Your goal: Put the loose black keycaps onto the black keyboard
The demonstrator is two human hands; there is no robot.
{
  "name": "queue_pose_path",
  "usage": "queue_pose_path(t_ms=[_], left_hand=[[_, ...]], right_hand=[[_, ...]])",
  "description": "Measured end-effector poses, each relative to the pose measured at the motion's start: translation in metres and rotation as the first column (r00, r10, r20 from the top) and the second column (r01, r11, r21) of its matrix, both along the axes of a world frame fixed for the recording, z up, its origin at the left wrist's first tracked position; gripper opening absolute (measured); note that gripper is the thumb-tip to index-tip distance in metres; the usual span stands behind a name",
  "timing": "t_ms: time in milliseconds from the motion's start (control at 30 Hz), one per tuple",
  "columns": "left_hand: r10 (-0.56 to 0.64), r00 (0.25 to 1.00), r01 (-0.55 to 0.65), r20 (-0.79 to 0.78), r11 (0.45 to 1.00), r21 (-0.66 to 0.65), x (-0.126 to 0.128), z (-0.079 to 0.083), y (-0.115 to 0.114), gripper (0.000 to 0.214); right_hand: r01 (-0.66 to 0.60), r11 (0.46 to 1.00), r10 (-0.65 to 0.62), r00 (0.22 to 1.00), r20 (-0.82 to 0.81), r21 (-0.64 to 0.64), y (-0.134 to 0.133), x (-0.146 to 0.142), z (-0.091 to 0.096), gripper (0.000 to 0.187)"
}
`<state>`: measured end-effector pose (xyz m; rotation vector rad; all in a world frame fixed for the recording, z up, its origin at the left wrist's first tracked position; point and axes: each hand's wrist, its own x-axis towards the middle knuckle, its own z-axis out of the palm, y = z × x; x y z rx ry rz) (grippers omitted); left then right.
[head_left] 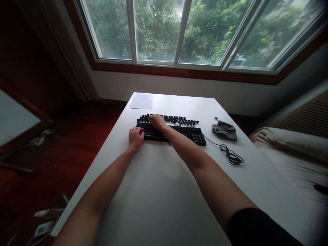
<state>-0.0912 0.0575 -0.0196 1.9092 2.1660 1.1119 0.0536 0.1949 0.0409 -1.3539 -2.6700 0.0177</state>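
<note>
A black keyboard (184, 131) lies across the white table (153, 191). Behind it, black keycaps (179, 119) are laid out in rows on the tabletop. My left hand (136, 137) grips the keyboard's left end, its fingers curled at the edge. My right hand (156, 121) reaches over the keyboard to the left part of the keycap rows. Its fingers are drawn together in a pinch, and whatever sits between the fingertips is too small to make out. My right hand and forearm hide part of the keyboard and some keycaps.
A printed sheet of paper (142, 101) lies at the table's far left corner. On the right are a grey cloth pouch (224, 130) and the keyboard's coiled black cable (231, 156). A window (176, 34) is beyond the table, and a cushioned seat (289, 153) stands to the right.
</note>
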Motion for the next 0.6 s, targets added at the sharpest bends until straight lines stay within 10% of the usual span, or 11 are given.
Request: queue_pose_path(t_ms=[600], left_hand=[[0.003, 1.000, -0.003, 0.026, 1.000, -0.015, 0.000, 0.004, 0.000, 0.018]], right_hand=[[-0.173, 0.983, 0.164, 0.978, 0.129, 0.059, 0.012, -0.016, 0.008, 0.026]])
